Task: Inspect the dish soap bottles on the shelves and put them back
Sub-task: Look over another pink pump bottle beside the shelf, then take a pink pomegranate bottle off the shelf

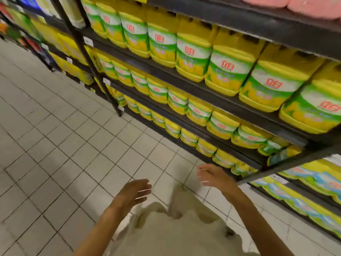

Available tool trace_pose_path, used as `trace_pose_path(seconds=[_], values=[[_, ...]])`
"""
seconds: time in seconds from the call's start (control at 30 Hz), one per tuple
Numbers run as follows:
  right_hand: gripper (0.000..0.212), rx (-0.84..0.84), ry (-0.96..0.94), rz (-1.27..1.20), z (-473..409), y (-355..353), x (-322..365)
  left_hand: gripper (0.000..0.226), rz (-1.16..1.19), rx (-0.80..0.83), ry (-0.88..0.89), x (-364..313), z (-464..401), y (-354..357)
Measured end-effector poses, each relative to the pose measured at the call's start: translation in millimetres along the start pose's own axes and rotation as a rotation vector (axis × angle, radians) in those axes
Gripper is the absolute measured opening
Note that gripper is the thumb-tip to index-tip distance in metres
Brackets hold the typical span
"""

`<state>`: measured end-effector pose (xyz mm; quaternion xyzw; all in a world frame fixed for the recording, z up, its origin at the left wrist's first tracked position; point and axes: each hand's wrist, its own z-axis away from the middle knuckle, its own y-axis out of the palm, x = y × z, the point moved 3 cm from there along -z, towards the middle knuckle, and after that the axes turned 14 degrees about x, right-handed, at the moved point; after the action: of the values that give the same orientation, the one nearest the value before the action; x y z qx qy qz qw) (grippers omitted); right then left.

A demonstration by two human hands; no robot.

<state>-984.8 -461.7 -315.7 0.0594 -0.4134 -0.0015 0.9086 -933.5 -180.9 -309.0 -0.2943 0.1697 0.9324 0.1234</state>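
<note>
2 empty hands point(173, 183) hover below upright, aisle-facing dish soap bottles point(193, 58).

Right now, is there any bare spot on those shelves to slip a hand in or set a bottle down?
Hardly. The yellow dish soap bottles stand packed side by side along each black metal shelf. The only bare room is the pale tiled floor left of the shelving, where both empty hands, left and right, are.
</note>
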Motion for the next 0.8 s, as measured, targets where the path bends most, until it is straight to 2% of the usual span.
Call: trace_pose_path(seconds=[0.13, 0.23, 0.37, 0.5, 0.67, 0.8], values=[[0.009, -0.07, -0.166, 0.064, -38, -29, 91, 0.024, -0.009, -0.03, 0.074, -88, -32, -8], [0.013, -0.175, -0.323, 0.05, -41, -49, 153, 0.023, -0.069, 0.027, 0.171, -166, -51, 6], [0.017, -0.387, -0.567, 0.021, -20, -74, 224, 0.019, -0.158, 0.153, 0.379, -281, -62, 46], [0.013, -0.615, -0.86, 0.044, 25, -85, 294, 0.015, -0.29, 0.374, 0.606, -382, -53, 107], [0.022, -0.865, -1.141, 0.046, 60, -98, 369, 0.018, -0.387, 0.587, 0.785, -462, -42, 178], [0.028, -1.019, -1.222, 0.129, 79, -117, 416, 0.015, -0.439, 0.668, 0.857, -493, -43, 223]])
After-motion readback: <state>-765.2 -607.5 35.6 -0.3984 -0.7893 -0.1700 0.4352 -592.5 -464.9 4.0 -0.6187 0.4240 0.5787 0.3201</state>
